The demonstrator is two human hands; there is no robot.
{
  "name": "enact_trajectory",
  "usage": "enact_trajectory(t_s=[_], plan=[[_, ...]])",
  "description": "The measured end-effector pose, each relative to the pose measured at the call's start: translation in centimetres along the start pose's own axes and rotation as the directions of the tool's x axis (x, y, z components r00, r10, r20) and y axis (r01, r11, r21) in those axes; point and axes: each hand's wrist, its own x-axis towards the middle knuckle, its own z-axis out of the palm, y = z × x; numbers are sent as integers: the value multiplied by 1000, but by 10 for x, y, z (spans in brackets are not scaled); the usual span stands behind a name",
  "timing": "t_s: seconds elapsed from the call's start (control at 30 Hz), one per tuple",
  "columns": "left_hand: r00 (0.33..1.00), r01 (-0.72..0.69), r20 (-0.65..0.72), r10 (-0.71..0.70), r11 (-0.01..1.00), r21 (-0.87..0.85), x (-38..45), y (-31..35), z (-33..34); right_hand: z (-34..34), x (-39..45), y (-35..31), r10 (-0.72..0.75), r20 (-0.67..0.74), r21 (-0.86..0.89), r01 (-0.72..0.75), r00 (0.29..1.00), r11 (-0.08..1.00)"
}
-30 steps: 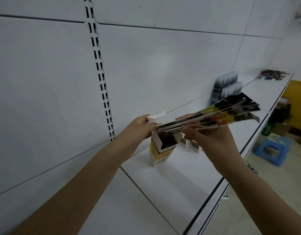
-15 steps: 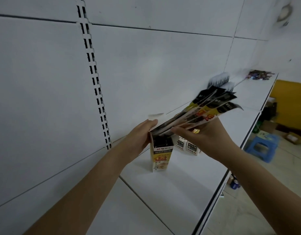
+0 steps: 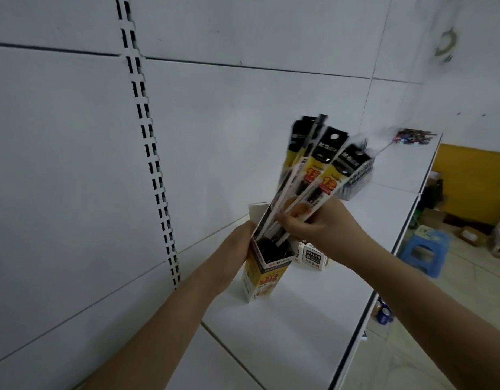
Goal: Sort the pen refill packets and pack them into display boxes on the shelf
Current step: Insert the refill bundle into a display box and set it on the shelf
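The right hand [image 3: 324, 230] pinches a fan of flat, glossy refill packets [image 3: 313, 175] above the upright cardboard display box [image 3: 264, 273], which the left hand [image 3: 239, 246] grips.

Fanned black-yellow refill packets [image 3: 313, 175] tilt into upright open display box [image 3: 267, 273].

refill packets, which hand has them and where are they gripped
The right hand pinches the fanned refill packets near their lower ends, above the open display box that the left hand steadies.
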Motion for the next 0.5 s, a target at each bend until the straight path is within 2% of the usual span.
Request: enact_trajectory(t_s=[0.07,0.13,0.27,0.4,0.5], plan=[[998,37,-60,-34,998,48,5,-4,1,3,4,-4,4,46,-46,-2,999,999],[998,17,-67,-14,999,52,7,-2,5,3,7,-9,26,95,-63,-20,995,998],[993,-11,-115,2,997,-75,14,-6,6,2,11,-16,64,192,-105,-44,979,993],[948,33,-312,-61,995,-92,28,-8,12,6,8,-21,87,152,-80,-75,985,994],[930,79,-351,-109,992,-101,29,-16,10,13,7,-27,105,96,-103,-95,990,990]])
